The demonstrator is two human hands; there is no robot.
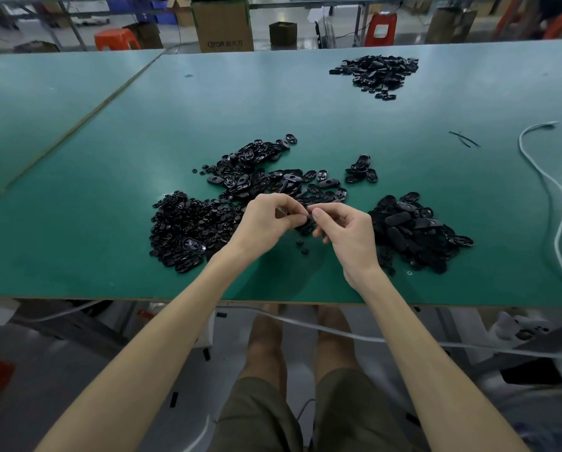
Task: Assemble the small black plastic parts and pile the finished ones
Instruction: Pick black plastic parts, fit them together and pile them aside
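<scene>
Over the green-topped work table (pixel 109 190), the left hand (pixel 266 220) and right hand (pixel 348 236) met, both with fingers curled, pinching one small black plastic part (pixel 308 222) between them. It hung just above the table, between a heap of small black round pieces (pixel 188 230) and a pile of black oval shells (pixel 413 230).

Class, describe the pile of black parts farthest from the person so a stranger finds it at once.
Start at the green table. Look toward its far edge, right of centre: the far pile sits alone there. The other heaps all cluster near the person's edge.
</scene>
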